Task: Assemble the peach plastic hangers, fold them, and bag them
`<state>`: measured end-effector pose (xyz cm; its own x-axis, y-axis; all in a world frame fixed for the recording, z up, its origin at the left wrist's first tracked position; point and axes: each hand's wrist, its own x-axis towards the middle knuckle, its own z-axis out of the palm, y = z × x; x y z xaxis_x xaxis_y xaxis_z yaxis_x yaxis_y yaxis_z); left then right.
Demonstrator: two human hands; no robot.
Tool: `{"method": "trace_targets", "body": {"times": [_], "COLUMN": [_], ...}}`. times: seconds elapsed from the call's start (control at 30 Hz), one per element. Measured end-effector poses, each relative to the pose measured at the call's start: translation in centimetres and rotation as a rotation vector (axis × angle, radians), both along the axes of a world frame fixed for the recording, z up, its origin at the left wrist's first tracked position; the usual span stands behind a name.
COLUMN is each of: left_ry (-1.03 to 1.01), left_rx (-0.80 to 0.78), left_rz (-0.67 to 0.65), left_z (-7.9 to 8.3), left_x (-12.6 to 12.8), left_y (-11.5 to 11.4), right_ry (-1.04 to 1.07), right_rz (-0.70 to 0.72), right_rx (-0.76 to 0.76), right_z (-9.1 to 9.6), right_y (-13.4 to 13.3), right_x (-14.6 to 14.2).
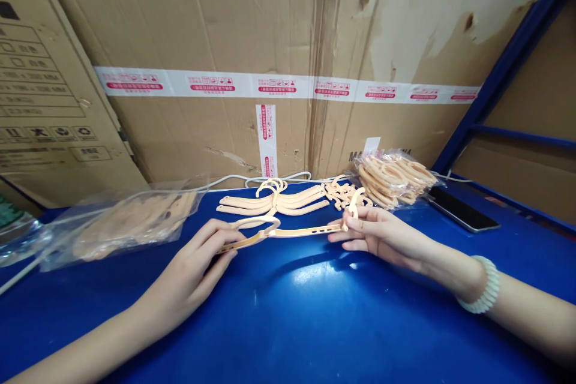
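A cream plastic clothes hanger [306, 231] is held above the blue table by both ends. My left hand [200, 264] closes around its left arm, with the fingers over the top and the thumb below. At the hanger's right end, my right hand [382, 237] pinches a small curved plastic piece [355, 201], which touches the hanger tip; whether it is joined there I cannot tell. Just behind lie several matching hangers [297, 203] in a stack, hooks toward the back. Beside them is a heap of small curved pieces [335, 193].
A clear bag of cream plastic parts [396, 177] stands at the back right, near a black phone [465, 210]. Another clear bag [135, 225] lies at the left. White cable [229, 179] runs along the back, below large cardboard boxes [225, 30]. A blue frame post [508, 66] rises at right.
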<state>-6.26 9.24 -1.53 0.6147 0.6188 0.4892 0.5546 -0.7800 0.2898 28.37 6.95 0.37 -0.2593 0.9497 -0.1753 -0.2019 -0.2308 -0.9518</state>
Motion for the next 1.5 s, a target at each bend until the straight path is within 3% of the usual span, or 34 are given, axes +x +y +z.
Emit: {"method": "trace_targets", "body": {"times": [0.2, 0.67, 0.93, 1.17, 1.3, 1.5], "left_ry": [-0.016, -0.038, 0.003, 0.173, 0.218, 0.209], "left_rx": [0.025, -0.021, -0.019, -0.095, -0.098, -0.070], "left_rz": [0.006, -0.043, -0.051, -0.113, -0.151, -0.173], "left_z": [0.1, 0.1, 0.1, 2.8, 3.8, 1.9], "left_x": [0.2, 0.5, 0.6, -0.5, -0.9, -2.2], "left_y": [-0.1, -0.6, -0.6, -0.9, -1.6, -2.9], "right_ry": [0.008, -0.100, -0.026, 0.033, -0.084, -0.561], "right_rz": [-0.028, -0.258, -0.225, -0.233, -0.042, 0.415], "right_rx": [-0.038, 0.145, 0.142, 0.269, 0.305, 0.375], "right_z": [-0.5, -0.7, -0.7, 0.3, 1.3, 2.4], "right_y": [0.1, -0.5, -0.3, 1.6, 2.8, 2.8], "right_x": [-0.2, -1.2, -0.9, 2.1, 5.2, 7.0]}}
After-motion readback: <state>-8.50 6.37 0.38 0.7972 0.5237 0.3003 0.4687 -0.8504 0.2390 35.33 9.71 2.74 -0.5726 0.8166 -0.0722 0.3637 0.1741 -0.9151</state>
